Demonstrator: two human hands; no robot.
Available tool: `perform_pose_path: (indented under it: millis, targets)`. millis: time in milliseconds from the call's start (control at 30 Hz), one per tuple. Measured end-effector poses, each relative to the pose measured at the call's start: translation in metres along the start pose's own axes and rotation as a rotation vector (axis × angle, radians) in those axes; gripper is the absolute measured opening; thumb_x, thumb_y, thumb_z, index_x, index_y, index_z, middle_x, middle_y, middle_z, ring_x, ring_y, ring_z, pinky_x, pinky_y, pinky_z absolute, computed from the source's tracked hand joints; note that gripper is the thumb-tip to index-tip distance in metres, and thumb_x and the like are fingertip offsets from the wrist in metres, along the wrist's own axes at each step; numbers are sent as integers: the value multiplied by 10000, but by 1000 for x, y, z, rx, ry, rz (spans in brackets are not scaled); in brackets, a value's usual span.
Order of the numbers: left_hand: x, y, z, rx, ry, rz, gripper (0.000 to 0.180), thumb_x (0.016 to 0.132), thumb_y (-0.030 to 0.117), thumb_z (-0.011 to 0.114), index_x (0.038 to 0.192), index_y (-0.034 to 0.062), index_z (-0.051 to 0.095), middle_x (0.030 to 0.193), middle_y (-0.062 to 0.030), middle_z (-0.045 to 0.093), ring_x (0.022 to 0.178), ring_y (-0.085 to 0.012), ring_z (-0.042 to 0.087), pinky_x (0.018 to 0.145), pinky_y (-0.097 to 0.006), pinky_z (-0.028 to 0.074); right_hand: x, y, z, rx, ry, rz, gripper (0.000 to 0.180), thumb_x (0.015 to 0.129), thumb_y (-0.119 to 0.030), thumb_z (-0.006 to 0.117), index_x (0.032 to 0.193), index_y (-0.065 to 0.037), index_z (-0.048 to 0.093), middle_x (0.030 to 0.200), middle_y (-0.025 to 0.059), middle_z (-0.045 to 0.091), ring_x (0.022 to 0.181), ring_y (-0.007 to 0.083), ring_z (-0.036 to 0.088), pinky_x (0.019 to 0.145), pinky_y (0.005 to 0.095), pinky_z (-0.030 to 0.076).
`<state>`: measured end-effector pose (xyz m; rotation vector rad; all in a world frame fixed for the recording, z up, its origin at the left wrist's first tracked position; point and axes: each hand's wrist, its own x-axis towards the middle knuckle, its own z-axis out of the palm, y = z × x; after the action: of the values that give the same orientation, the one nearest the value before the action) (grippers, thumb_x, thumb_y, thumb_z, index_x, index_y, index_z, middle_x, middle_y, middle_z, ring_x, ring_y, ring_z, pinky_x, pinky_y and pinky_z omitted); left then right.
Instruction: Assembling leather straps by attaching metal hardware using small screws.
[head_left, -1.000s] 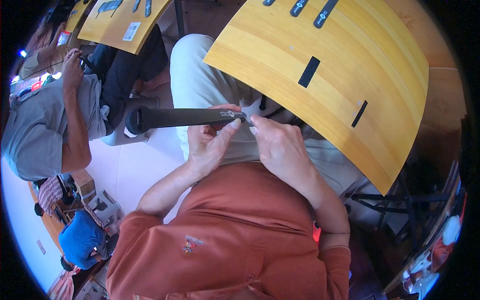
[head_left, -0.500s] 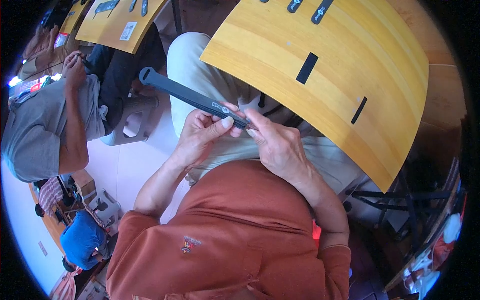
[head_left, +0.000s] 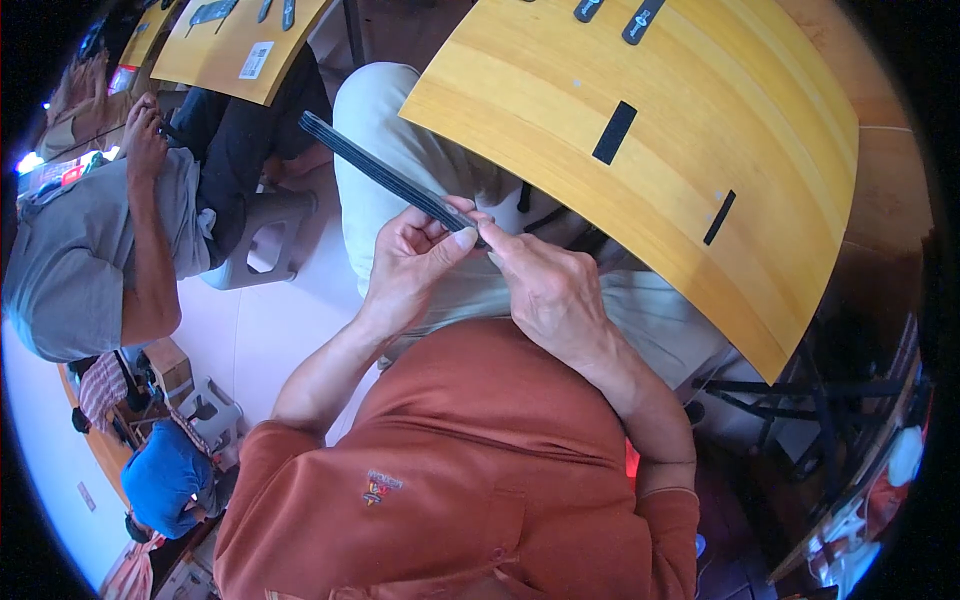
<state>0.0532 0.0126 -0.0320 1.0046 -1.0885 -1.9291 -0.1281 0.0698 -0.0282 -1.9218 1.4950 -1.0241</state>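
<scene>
A stack of long dark grey hook-and-loop straps [head_left: 385, 178] slants up and left above my lap, its layered edges turned toward me. My left hand [head_left: 418, 258] grips the stack near its lower end, thumb on top and fingers beneath. At that same end, my right hand [head_left: 548, 290] pinches with thumb and forefinger, and the fingertips of both hands nearly meet. The very tip of the straps is covered by my fingers. On the wooden table [head_left: 740, 300] lie a short black strip [head_left: 614, 133] and a thinner black strip [head_left: 719, 217].
More grey straps [head_left: 643, 20] lie at the table's far edge. To the left, a person in a grey shirt [head_left: 70, 260] sits on a plastic stool [head_left: 262, 245] by another wooden table [head_left: 225, 75]. Farther back is a person in blue [head_left: 165, 480].
The strap stack has rolled from its flat face to its layered edge. Its far end has shifted slightly right and up, and both hands still hold its lower end.
</scene>
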Motion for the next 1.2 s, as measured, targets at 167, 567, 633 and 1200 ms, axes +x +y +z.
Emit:
perform_pose_path:
  millis: [167, 567, 633, 1200]
  targets:
    - [-1, -1, 1, -95, 44, -10, 340, 895, 39, 676, 1203, -34, 553, 1099, -104, 667, 1039, -152, 627, 928, -306, 523, 0, 5, -1, 161, -13, 19, 535, 789, 39, 542, 1315, -60, 544, 869, 150, 662, 723, 310, 675, 594, 416, 548]
    - [-7, -14, 23, 91, 172, 141, 277, 907, 9, 660, 1173, -20, 587, 1062, -52, 655, 931, -88, 602, 823, -227, 490, -2, -5, -2, -105, -18, 88, 422, 812, 66, 563, 1224, -23, 583, 882, 145, 664, 709, 319, 676, 582, 404, 545]
    - [-6, -15, 24, 95, 169, 143, 277, 907, 11, 660, 1173, -19, 587, 1060, -48, 654, 932, -86, 602, 823, -226, 490, -3, -1, 3, -119, 16, 55, 440, 805, 35, 558, 1240, -31, 566, 857, 137, 650, 693, 312, 672, 575, 415, 549]
    - [-6, 16, 11, 483, -133, -53, 254, 900, 15, 667, 1134, -29, 576, 997, -31, 638, 905, -87, 592, 802, -256, 510, -5, -6, -34, -413, -192, -149, 391, 786, -106, 598, 1172, -61, 637, 729, 32, 552, 579, 184, 597, 460, 338, 505]
